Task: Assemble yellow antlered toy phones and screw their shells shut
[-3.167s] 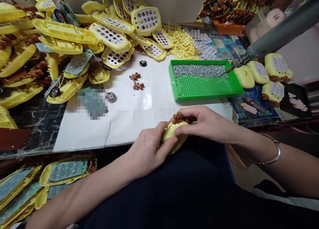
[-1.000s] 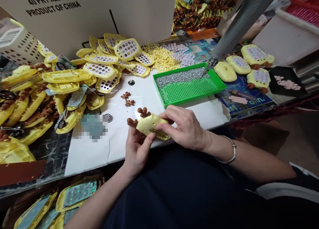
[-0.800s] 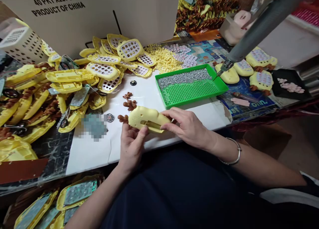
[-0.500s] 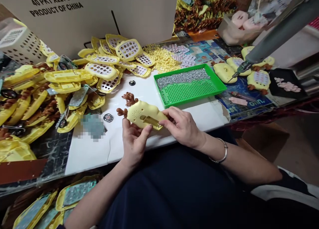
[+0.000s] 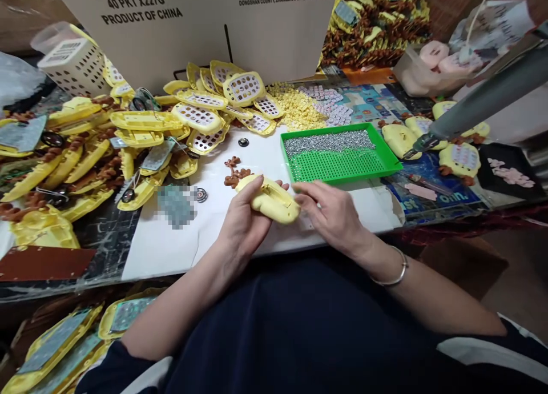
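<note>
My left hand (image 5: pixel 244 220) is closed around a yellow plastic toy casing (image 5: pixel 274 202) with brown antlers (image 5: pixel 237 174). The casing is tilted, its long battery recess facing up and its rounded end pointing right. My right hand (image 5: pixel 331 214) is beside that end, fingers curled in and thumb near the forefinger. Whether anything is between those fingertips is hidden. Behind the hands, a green perforated tray (image 5: pixel 342 174) holds a heap of small metal screws (image 5: pixel 329 143). Left of the casing, a round speaker (image 5: pixel 200 195) lies on the white board (image 5: pixel 166 254).
Yellow casings with wires and boards (image 5: pixel 77 160) pile up at left. Keypad front shells (image 5: pixel 244 88) and small yellow buttons (image 5: pixel 299 111) lie behind. A powered screwdriver (image 5: pixel 466 117) slants in from the right, above finished casings (image 5: pixel 460 160). A cardboard box (image 5: pixel 201 34) stands at the back.
The casing has turned so its end points more toward me. My left hand has shifted its grip underneath it. My right hand has come off the casing's end. The camera view has shifted.
</note>
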A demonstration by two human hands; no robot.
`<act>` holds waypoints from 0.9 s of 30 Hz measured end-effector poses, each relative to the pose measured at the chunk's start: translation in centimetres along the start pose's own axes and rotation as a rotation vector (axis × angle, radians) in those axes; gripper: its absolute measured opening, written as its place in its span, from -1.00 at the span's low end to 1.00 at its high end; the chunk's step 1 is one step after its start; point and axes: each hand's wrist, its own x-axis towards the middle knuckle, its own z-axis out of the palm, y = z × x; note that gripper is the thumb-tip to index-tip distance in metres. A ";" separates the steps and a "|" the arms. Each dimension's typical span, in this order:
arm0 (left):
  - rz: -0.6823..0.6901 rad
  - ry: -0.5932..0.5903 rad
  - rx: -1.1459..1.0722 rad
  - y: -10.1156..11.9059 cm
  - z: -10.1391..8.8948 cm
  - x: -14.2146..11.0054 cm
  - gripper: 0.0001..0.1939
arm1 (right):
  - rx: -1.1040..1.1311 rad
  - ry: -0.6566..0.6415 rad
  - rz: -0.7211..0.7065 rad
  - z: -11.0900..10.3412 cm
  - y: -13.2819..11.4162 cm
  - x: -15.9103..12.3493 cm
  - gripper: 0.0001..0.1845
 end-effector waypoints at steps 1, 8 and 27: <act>0.000 0.040 -0.046 0.1 0.2 0.1 -0.93 | -0.170 0.134 -0.193 0.2 -0.1 -0.2 -0.48; 0.024 0.050 -0.094 0.1 0.9 -0.4 -0.69 | -0.551 0.356 -0.723 2.1 -0.2 -0.1 -0.72; 0.131 -0.023 -0.273 -0.4 0.3 0.0 -0.65 | -0.597 0.339 -0.671 3.2 -0.8 2.2 -0.66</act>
